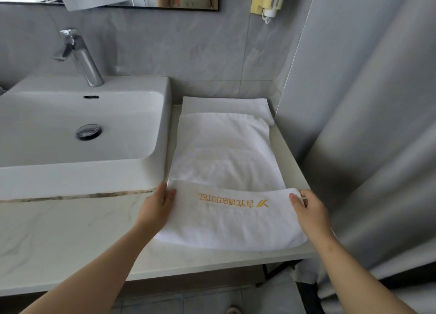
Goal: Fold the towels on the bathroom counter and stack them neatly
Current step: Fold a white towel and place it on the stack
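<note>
My fingers [304,201] are pinched shut on cloth. My left hand [159,206] and my right hand [310,215] each hold one corner of the near flap of the white towel [226,153], thumbs on top and the rest mostly tucked out of sight under the edge. The towel lies lengthwise on the marble counter [70,231], just right of the sink [70,179], and its near end is turned up and over, so the gold hotel lettering [233,202] faces me upside down.

I judge this to be the middle of a fold: the flap is started but not carried across. Next I need to move both corners away from me together, level, and lay the edge square on the far part — if one hand leads, the side edges will skew.

At the far end, against the wall, sits what looks like a second towel [224,104], already folded; mine overlaps it or touches it, I cannot tell which. The room is tight: the sink's side wall is close on the left, and the grey curtain [377,172] hangs just beside the counter's right edge, near my right wrist. The faucet [80,56] stands well apart.
</note>
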Tool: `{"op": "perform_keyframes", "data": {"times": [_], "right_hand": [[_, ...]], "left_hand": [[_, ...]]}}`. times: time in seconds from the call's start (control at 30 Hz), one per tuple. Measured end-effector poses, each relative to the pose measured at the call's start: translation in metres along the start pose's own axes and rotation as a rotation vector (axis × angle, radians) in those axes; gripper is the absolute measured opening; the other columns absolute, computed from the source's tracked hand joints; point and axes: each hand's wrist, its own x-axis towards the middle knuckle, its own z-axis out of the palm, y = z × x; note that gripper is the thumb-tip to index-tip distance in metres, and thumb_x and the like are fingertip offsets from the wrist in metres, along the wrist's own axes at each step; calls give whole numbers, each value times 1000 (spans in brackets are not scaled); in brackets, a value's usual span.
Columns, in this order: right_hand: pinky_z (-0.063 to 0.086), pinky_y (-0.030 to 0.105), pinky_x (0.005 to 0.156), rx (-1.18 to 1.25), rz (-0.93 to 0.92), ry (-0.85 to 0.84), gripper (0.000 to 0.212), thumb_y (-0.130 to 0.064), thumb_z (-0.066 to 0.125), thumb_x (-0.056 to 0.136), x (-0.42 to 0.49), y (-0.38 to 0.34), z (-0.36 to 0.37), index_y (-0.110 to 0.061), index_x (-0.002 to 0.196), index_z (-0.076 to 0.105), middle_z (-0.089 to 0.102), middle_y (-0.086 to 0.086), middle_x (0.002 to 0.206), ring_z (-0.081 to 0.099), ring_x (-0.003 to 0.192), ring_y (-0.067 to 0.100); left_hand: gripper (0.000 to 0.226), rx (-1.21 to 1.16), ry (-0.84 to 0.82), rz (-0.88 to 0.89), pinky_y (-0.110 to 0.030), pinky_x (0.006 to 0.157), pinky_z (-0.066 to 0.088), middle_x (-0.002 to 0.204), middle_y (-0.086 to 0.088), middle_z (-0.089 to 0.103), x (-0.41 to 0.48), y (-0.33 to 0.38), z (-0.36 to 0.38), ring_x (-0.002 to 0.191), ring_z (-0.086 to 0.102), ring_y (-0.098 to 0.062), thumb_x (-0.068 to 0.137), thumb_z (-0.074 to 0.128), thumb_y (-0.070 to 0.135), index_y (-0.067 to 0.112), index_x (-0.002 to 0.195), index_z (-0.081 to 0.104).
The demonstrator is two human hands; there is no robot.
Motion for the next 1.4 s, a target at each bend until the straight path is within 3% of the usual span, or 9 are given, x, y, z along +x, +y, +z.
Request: {"op": "perform_keyframes", "data": {"times": [0.13,0.23,0.37,0.63,0.8,1.0,1.13,1.4], "right_hand": [[31,28,54,40,-29,17,22,-15,54,92,21,-15,1,-1,75,49,42,5,63,36,57,15],[27,27,53,96,-60,3,30,-12,52,93,43,-26,4,-13,66,39,36,2,61,31,55,13],[29,28,53,104,-67,3,31,-12,51,94,80,-37,11,-15,65,38,38,0,61,33,56,11],[28,32,54,68,-105,-14,34,-12,50,94,153,-59,30,-14,64,35,38,1,60,33,58,16],[28,30,54,63,-121,-39,36,-12,48,95,187,-68,40,-15,63,33,38,1,62,33,57,14],[26,27,51,72,-117,-71,37,-13,47,96,226,-79,50,-16,63,31,34,1,61,29,55,12],[24,27,51,96,-112,-103,36,-13,46,96,251,-86,60,-14,64,30,32,1,62,27,55,13],[27,30,53,60,-69,-165,34,-13,49,94,292,-78,84,-13,62,36,38,2,61,32,56,15]], "left_hand": [[32,-16,95,-3,-33,57,27,61,0,45,22,13,0,67,44,-28,99,41,23,21,69,32],[19,-13,125,-34,-34,61,35,73,-8,52,45,25,4,75,52,-34,100,38,24,9,91,45],[23,13,159,-78,-37,70,40,93,-20,59,76,40,8,93,56,-41,100,36,22,5,108,48],[23,24,196,-196,-40,82,46,103,-26,61,138,63,6,98,58,-40,98,38,23,5,108,50],[27,-17,231,-218,-36,70,42,103,-25,61,170,74,9,93,58,-40,98,38,20,0,111,51],[31,-109,269,-260,-40,81,46,113,-23,59,208,87,15,103,55,-39,98,38,20,1,119,51],[33,-158,286,-310,-36,78,44,115,-21,57,229,92,22,104,54,-38,98,37,19,2,123,50],[26,-95,277,-342,-31,68,39,110,-21,56,268,89,31,90,53,-33,97,40,15,1,116,52]]}}
